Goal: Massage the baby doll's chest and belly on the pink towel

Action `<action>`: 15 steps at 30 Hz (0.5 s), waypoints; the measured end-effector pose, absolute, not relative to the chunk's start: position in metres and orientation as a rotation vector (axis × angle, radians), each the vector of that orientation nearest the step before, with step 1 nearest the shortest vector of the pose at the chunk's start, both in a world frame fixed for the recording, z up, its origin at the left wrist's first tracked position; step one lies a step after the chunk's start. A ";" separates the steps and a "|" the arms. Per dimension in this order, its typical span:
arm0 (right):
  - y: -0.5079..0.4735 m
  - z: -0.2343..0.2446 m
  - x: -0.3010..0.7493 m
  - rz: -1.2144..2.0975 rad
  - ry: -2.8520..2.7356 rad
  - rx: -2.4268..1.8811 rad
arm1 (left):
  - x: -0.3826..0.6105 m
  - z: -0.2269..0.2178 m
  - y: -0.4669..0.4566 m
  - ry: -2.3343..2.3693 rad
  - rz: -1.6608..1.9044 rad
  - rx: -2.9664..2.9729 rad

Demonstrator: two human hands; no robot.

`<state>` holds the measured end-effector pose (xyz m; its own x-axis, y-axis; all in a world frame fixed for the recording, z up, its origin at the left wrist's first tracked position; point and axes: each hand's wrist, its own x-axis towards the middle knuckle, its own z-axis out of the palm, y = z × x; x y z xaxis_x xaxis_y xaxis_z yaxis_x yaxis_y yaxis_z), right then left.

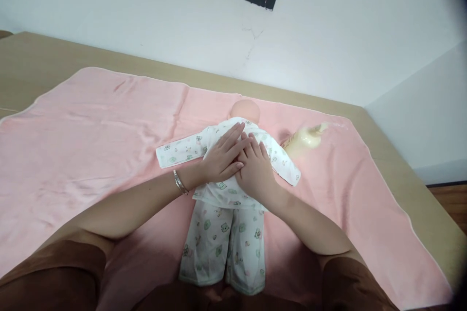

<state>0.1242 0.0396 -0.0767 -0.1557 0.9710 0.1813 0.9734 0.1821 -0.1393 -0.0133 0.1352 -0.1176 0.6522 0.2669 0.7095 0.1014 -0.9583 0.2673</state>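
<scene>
The grip is flat and unclenched: left hand [224, 155] and right hand [256, 167] lie palm down, fingers extended, the left fingers partly overlapping the right. Neither pinches anything. Both rest on the upper body of a doll [233, 201], angled inward from either side; held flat, they probably spread their contact gently across the cloth.

The doll wears a white printed top and matching trousers [219, 240]. Its bald head points to the tabletop's far edge, its legs to the person, presumably so both arms reach it evenly. Its sleeves splay sideways, clear of the palms. Whether it lies face up or down I cannot tell.

Beneath it, a pink blanket [109, 121] covers most of the tabletop [40, 68], likely as padding, leaving bare strips along the far and right edges. Toward the far right corner, near one sleeve, lies a glossy cream-coloured object [308, 137], unclear in kind. A white wall [146, 19] stands behind the far edge.
</scene>
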 end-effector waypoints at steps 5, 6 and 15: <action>0.011 -0.054 0.122 -0.026 -2.385 -1.858 | -0.014 -0.117 0.139 0.244 1.132 2.633; 0.004 -0.048 0.126 -0.018 -2.462 -1.815 | -0.014 -0.117 0.140 0.252 1.092 2.648; -0.071 0.036 0.157 -0.165 -2.698 -1.087 | -0.015 -0.111 0.141 0.288 0.942 2.674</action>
